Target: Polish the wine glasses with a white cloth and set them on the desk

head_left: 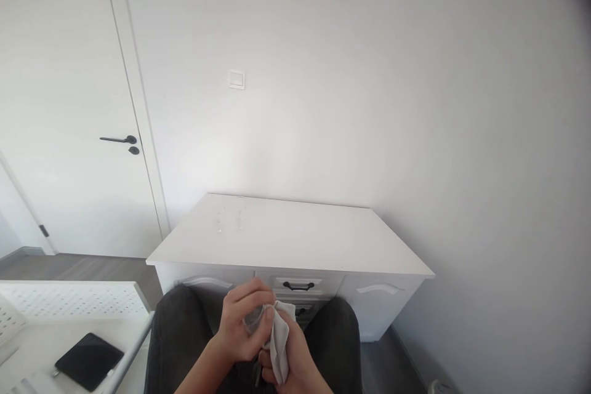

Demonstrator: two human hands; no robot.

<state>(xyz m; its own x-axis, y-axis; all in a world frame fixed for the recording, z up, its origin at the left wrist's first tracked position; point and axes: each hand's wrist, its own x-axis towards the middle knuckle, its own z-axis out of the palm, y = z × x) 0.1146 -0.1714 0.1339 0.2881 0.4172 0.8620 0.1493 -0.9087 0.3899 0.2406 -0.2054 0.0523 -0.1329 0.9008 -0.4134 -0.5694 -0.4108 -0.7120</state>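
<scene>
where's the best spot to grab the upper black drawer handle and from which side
Probably at the middle of the upper black drawer handle, coming from the front, between the knees: its bar runs sideways across the drawer front, seemingly fixed near both ends. The right hand would first need to let go of the cloth.

Straight ahead: cabinet, back edge against wall. On cabinet top, left half: two small objects, side by side, too faint to name. On wall, above cabinet's left half: light switch. Farther left: door, handle near its right edge. Near left, beside left leg: tray, tablet in it. Before cabinet, between legs: cloth, between left hand and right hand; item, partly hidden, in left hand.
</scene>
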